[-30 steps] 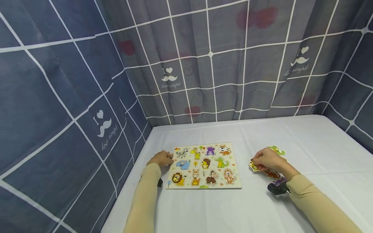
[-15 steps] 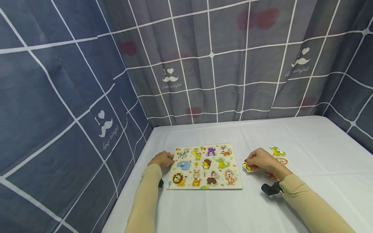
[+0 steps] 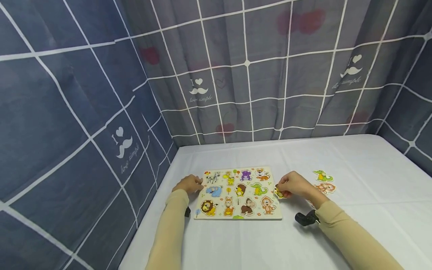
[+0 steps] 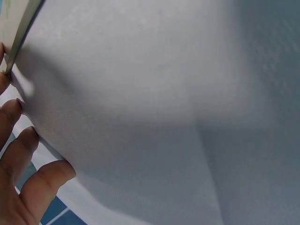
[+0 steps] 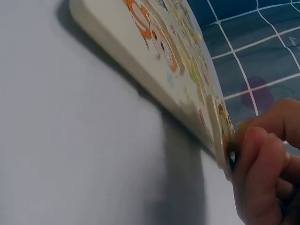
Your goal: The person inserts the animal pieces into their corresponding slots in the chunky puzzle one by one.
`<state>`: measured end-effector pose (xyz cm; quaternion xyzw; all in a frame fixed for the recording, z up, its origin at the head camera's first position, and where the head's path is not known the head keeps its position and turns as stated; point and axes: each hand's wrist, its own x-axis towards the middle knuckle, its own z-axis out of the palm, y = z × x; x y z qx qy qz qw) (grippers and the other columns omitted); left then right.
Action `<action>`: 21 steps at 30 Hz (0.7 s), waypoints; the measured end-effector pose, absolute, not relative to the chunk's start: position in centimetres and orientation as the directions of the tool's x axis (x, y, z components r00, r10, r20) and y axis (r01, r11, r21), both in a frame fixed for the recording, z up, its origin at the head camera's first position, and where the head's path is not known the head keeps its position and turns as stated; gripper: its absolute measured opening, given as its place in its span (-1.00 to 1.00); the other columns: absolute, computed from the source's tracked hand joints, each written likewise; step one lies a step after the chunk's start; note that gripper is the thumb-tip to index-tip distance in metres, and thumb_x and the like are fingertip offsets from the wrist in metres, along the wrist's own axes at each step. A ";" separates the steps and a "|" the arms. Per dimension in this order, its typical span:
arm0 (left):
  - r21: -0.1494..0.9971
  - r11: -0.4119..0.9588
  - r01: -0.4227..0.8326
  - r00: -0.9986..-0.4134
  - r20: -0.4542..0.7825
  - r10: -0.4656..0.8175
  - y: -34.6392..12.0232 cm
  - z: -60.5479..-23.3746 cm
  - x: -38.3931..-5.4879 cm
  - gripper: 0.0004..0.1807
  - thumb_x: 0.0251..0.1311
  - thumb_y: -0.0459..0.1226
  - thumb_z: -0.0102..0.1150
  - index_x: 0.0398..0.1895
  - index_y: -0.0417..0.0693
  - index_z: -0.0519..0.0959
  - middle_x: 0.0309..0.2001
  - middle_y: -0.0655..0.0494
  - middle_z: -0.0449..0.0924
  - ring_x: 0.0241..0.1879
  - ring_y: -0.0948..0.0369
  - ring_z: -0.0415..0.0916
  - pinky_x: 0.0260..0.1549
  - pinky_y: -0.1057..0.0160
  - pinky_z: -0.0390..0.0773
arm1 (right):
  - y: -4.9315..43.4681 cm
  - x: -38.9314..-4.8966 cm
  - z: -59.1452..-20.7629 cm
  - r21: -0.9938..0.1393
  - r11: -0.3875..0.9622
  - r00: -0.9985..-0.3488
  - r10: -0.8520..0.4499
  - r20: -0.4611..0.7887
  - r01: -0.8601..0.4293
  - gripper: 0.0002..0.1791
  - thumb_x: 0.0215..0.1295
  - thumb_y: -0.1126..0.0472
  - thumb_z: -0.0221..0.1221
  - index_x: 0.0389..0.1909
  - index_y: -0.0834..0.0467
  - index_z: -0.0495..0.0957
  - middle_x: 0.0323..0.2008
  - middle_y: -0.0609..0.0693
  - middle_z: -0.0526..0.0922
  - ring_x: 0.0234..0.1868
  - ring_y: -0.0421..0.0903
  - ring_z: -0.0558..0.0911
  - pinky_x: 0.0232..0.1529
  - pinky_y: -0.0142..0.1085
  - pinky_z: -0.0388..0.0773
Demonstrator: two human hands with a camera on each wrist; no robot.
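Observation:
My right hand pinches a yellow-and-brown animal puzzle piece between thumb and fingertips. That piece overlaps the right edge of the puzzle board in the head view. Seen from the right wrist, the tilted piece stands at the rim of the board, and its lower part is hidden by the fingers. The cream board lies flat, with cartoon animals in rows. At its left edge my left hand rests with fingertips touching the side; the left wrist view has the thumb spread apart from the board.
Right of the board lie a green crocodile piece and a monkey piece; another piece is mostly covered by the right forearm. A white cloth covers the table. Checked curtains stand behind and to the left.
The right hand has moved left, carrying the puzzle piece from beside the loose pieces to the board's right edge, which uncovers the crocodile and monkey pieces. The left hand has stayed at the board.

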<state>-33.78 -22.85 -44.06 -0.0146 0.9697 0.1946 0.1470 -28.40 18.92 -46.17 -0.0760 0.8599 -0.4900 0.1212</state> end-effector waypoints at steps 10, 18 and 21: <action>0.371 0.926 -0.071 -0.959 -0.280 0.039 -22.7 -43.9 -33.5 -0.47 0.29 -0.08 0.27 0.31 0.03 0.54 0.46 -0.05 0.35 0.44 -0.08 0.29 0.39 -0.08 0.36 | 16.8 -28.9 -46.3 -0.870 0.491 -0.956 -0.270 -0.114 -0.035 -0.90 0.20 0.36 0.23 -0.39 0.34 0.67 -0.61 -0.04 0.62 -0.59 -0.21 0.58 -0.54 -0.36 0.61; 0.391 0.917 -0.076 -0.961 -0.275 0.038 -22.7 -43.8 -33.5 -0.46 0.28 -0.10 0.27 0.33 0.04 0.52 0.47 -0.04 0.34 0.47 -0.09 0.25 0.41 -0.10 0.32 | 15.5 -29.2 -46.1 -0.889 0.454 -0.947 -0.306 -0.100 -0.053 -0.89 0.22 0.36 0.22 -0.40 0.35 0.67 -0.62 -0.03 0.63 -0.60 -0.21 0.57 -0.53 -0.36 0.61; 0.389 0.918 -0.082 -0.961 -0.277 0.031 -22.8 -43.9 -33.6 -0.46 0.28 -0.11 0.28 0.33 0.06 0.52 0.47 -0.03 0.34 0.47 -0.08 0.25 0.41 -0.10 0.32 | 15.1 -29.3 -46.1 -0.891 0.451 -0.947 -0.307 -0.099 -0.053 -0.89 0.22 0.36 0.23 -0.40 0.36 0.67 -0.63 -0.04 0.62 -0.60 -0.21 0.57 -0.55 -0.38 0.60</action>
